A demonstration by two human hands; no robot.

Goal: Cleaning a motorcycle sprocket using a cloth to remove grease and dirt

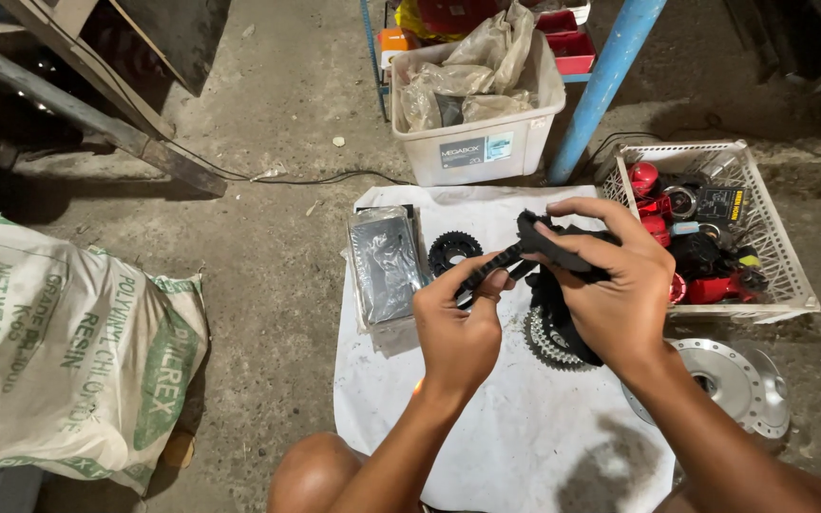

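sprocket [551,340] half hidden by right hand [615,294]; sack [59,351] cut off

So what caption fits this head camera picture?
Both hands, left hand and right hand, grip a black chain above a white cloth.

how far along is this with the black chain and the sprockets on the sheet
Laid out already: a small black toothed sprocket and a plastic-wrapped dark packet rest on the white sheet. In hand: the left hand and right hand both grip a black chain above a larger grey toothed sprocket. Left: the chain sits on neither sprocket, and the shiny metal hub disc lies untouched beside the sheet.
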